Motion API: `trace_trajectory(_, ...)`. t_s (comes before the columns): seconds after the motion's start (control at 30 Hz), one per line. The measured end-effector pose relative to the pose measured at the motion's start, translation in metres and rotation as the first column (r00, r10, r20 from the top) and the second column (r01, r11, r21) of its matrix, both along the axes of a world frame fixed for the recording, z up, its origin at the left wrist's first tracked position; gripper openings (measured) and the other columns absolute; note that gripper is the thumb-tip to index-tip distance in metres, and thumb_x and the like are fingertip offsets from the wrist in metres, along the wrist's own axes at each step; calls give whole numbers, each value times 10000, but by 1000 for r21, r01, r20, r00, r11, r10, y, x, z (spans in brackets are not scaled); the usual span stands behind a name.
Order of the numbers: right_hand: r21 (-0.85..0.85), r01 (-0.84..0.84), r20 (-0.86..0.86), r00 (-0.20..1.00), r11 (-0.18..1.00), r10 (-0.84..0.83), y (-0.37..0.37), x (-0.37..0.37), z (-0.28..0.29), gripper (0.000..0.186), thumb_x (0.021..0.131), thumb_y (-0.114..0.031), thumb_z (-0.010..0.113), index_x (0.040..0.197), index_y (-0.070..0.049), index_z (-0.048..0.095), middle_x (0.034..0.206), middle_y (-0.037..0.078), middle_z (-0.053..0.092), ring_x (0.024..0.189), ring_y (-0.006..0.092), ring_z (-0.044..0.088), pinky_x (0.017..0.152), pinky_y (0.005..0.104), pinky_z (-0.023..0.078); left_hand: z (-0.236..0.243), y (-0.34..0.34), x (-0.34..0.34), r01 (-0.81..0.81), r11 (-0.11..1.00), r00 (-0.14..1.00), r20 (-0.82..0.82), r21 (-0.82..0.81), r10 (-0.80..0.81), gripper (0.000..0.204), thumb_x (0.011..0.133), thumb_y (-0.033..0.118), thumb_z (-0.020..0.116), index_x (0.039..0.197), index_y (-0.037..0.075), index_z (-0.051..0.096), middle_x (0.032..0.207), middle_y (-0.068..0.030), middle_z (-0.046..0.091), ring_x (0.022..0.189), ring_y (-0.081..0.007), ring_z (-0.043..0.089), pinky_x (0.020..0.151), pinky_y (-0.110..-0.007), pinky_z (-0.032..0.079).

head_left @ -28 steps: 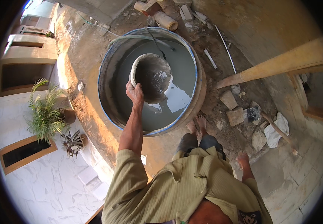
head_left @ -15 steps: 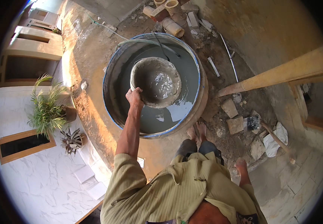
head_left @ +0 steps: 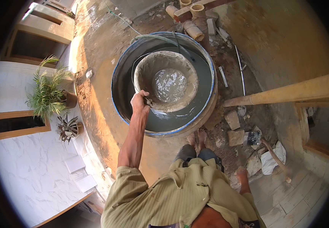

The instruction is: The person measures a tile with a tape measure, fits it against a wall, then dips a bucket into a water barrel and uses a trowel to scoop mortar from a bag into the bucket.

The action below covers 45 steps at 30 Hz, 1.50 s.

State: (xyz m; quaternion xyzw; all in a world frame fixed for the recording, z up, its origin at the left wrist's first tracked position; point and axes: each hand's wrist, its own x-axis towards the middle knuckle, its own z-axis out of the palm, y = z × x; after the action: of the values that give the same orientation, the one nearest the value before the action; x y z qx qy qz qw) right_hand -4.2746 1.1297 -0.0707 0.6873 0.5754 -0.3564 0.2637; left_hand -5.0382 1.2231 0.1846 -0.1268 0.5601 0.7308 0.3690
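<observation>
My left hand (head_left: 139, 102) is closed on the near-left rim of a cement-crusted grey bucket (head_left: 187, 76), which has a thin wire handle and shiny watery grey liquid in its bottom. The bucket is within the outline of a large blue-rimmed round tub (head_left: 212, 88) of grey-green water. A hose (head_left: 156, 37) and a dark cord lie over the tub's far rim. My right hand (head_left: 242, 174) hangs low beside my right leg, away from the tub; its fingers are too small and blurred to read.
Clay pipe pieces (head_left: 193, 31), rubble blocks (head_left: 233, 119), white pipes (head_left: 239, 66), a long-handled tool (head_left: 276, 157), a white sack (head_left: 274, 166) and a thick slanting pole (head_left: 282, 89) surround the right side. Potted plants (head_left: 69, 99) stand by the tiled wall at left.
The bucket has come up from its dipped, tilted position to a more upright one, looks larger, and now shows liquid in its bottom. My left hand moved with it; the view shifted slightly.
</observation>
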Motion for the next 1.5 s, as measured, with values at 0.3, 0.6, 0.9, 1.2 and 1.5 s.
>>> trace_trajectory(0.3, 285, -713, -36, 660, 641, 750, 35, -31, 55, 207, 748, -198, 638, 889, -54, 685, 883, 164, 646, 884, 354, 626, 807, 468, 467, 55, -31, 25, -79, 985, 995, 68, 151, 69, 168, 683, -97, 573, 812, 10, 559, 767, -87, 594, 691, -234, 606, 673, -400, 537)
trace_trajectory(0.6, 267, -706, -130, 648, 656, 751, 63, 11, -9, 181, 760, -223, 631, 837, -63, 666, 874, 180, 645, 854, 356, 625, 739, 468, 483, 110, -50, 57, -136, 969, 991, 33, 208, 132, 155, 705, -70, 552, 843, -4, 575, 806, -101, 620, 730, -245, 624, 738, -410, 552)
trace_trajectory(0.9, -271, 243, -113, 953, 931, -282, 195, 9, -31, 260, 927, -223, 481, 889, -2, 613, 701, 110, 607, 504, 214, 559, 456, 379, 452, 128, -67, 91, -402, 869, 909, 11, 288, 417, 171, 761, -68, 551, 924, -13, 557, 863, -90, 616, 800, -227, 627, 799, -378, 538)
trace_trajectory(1.2, -31, -866, -247, 490, 498, 836, 313, -72, -20, 265, 892, -230, 542, 894, 29, 599, 770, 163, 657, 513, 247, 620, 402, 386, 442, 115, -215, 176, -711, 645, 631, -152, 280, 761, 340, 731, -61, 557, 1070, -50, 560, 1025, -153, 642, 957, -290, 631, 926, -435, 509)
trace_trajectory(1.5, 49, -946, -647, 215, 321, 732, 360, -79, -86, 143, 843, -90, 557, 831, 38, 620, 669, 175, 636, 464, 230, 584, 361, 386, 410, 86, -418, 346, -982, 138, 108, -213, 132, 971, 316, 735, -49, 526, 1048, -27, 572, 1057, -143, 622, 1004, -294, 607, 933, -482, 499)
